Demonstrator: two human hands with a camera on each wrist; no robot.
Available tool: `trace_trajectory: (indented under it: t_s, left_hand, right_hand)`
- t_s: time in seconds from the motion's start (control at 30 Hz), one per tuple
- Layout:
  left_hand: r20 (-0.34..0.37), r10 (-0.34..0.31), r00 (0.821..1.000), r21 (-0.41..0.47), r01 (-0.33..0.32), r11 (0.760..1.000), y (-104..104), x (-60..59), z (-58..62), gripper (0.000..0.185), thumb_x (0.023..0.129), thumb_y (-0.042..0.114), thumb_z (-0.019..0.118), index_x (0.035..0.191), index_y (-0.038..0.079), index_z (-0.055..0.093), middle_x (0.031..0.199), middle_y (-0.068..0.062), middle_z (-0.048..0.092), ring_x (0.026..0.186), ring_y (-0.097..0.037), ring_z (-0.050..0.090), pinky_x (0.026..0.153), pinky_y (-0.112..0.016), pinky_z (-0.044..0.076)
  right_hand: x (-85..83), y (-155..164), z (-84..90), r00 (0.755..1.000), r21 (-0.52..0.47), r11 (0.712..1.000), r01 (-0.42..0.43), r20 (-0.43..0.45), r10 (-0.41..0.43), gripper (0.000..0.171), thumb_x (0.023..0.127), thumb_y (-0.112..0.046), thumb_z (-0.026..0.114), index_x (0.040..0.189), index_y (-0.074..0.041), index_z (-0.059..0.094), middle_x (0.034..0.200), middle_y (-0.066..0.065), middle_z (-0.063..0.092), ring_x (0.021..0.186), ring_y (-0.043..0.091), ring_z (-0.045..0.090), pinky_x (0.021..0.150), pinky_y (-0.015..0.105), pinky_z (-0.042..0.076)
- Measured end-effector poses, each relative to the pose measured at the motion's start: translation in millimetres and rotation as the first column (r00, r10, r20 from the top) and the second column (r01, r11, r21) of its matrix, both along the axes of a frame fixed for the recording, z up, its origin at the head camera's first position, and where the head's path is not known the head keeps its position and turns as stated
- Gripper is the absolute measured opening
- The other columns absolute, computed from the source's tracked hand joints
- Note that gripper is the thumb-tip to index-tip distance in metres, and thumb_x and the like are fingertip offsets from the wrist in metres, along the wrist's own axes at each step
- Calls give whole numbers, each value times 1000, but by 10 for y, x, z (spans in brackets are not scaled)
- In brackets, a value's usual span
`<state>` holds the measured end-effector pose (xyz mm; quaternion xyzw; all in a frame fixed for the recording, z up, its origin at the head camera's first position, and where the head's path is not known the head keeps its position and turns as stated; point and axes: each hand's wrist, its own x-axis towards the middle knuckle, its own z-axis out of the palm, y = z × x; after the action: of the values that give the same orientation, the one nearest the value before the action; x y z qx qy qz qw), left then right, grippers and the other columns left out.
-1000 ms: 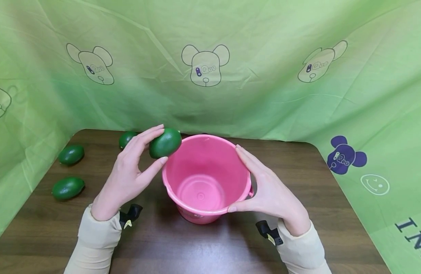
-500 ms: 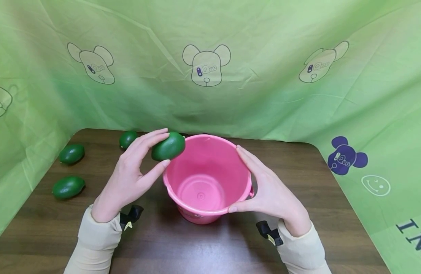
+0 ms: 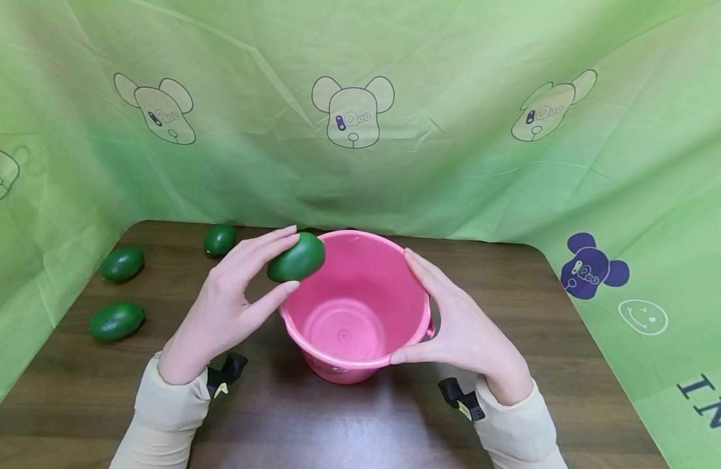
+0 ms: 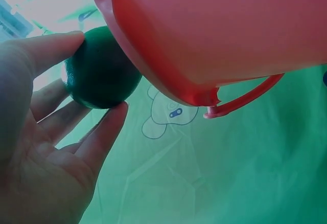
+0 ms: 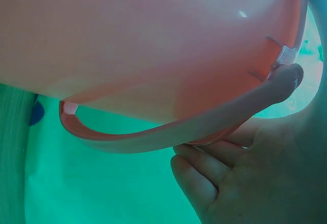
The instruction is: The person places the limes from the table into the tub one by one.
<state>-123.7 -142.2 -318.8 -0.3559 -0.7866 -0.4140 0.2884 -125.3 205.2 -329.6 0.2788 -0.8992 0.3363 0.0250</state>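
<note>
A pink plastic bucket (image 3: 360, 352) stands on the dark wooden table (image 3: 337, 423), and nothing shows inside it. My left hand (image 3: 231, 306) pinches a dark green avocado (image 3: 296, 258) between thumb and fingers, right at the bucket's left rim. From the left wrist view the same avocado (image 4: 100, 70) sits against the bucket wall (image 4: 214, 24). My right hand (image 3: 460, 319) rests with straight fingers against the bucket's right side; its fingers (image 5: 204, 175) lie under the bucket's handle (image 5: 168, 132).
Three more green avocados lie at the table's left: one (image 3: 116, 320) near the front, one (image 3: 122, 263) behind it, one (image 3: 219, 239) at the back. A green cloth backdrop (image 3: 360, 117) closes in the back and both sides.
My left hand has carried the avocado a little to the right and down, from beside the bucket to over its left rim. The right hand and bucket have stayed still.
</note>
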Motion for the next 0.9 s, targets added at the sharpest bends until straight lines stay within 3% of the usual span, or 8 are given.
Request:
trace_trajectory:
  t_s: [0.13, 0.4, 0.53, 0.9]
  left_hand:
    - [4, -9, 1000, -10, 9, 1000, 10, 0, -7, 63, 85, 11, 83, 144, 8, 59, 146, -6, 56, 131, -25, 53, 110, -37, 40]
    - [6, -18, 1000, -17, 18, 1000, 40, 10, -1, 58, 99, 43, 65, 144, 7, 58, 146, -6, 56, 130, -25, 55, 110, -36, 41]
    - [20, -24, 1000, -19, 25, 1000, 46, 17, -1, 60, 90, 25, 81, 143, 7, 59, 146, -5, 57, 131, -24, 55, 110, -35, 41]
    - [74, -77, 994, -45, 80, 996, 68, 37, -16, 69, 81, 7, 87, 144, 10, 59, 145, -6, 57, 131, -22, 55, 107, -32, 44]
  right_hand:
    - [1, -1, 4, 1000, -1, 1000, -2, 2, 2, 136, 56, -66, 92, 164, -26, 21, 165, -11, 24, 146, 12, 30, 109, 50, 39]
    - [3, -4, 11, 1000, 0, 1000, 4, 10, -4, 135, 56, -66, 92, 164, -28, 21, 164, -13, 25, 145, 10, 31, 107, 49, 41]
    - [0, -3, 11, 1000, 0, 1000, 5, 14, -5, 135, 56, -67, 92, 164, -28, 21, 164, -14, 25, 144, 9, 31, 107, 48, 41]
    - [1, -6, 24, 1000, 8, 1000, 22, 20, -22, 136, 55, -68, 92, 164, -27, 21, 164, -14, 25, 145, 10, 29, 109, 48, 39]
